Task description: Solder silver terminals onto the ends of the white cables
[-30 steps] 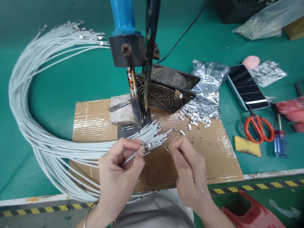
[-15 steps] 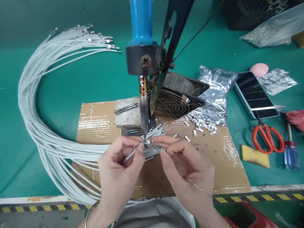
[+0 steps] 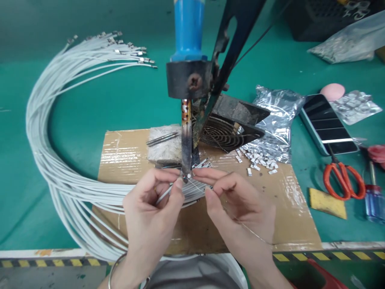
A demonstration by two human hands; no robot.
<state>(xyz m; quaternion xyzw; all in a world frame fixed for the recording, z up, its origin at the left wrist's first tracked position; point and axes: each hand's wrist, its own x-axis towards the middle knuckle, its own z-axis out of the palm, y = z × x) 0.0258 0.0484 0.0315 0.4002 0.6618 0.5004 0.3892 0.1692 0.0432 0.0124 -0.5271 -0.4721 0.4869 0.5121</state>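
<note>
My left hand pinches the end of a white cable between thumb and forefinger, right under the tip of a soldering iron held upright in a stand. In my right hand a thin solder wire is gripped between thumb and fingers. Its front end points at the cable end, and its tail trails over the palm. A small metal piece shows at the iron's tip, between my fingertips; the exact contact is too small to make out. Beneath my hands runs a thick bundle of white cables.
Behind the iron stands a small black fan. Loose small metal connectors lie on the cardboard by a clear plastic bag. Off to the right are a phone, orange-handled scissors, a yellow sponge and a screwdriver.
The view has shifted slightly, so the iron and bench items sit a little further right. Both hands keep their grips, and the cable end is now closer against the iron's tip.
</note>
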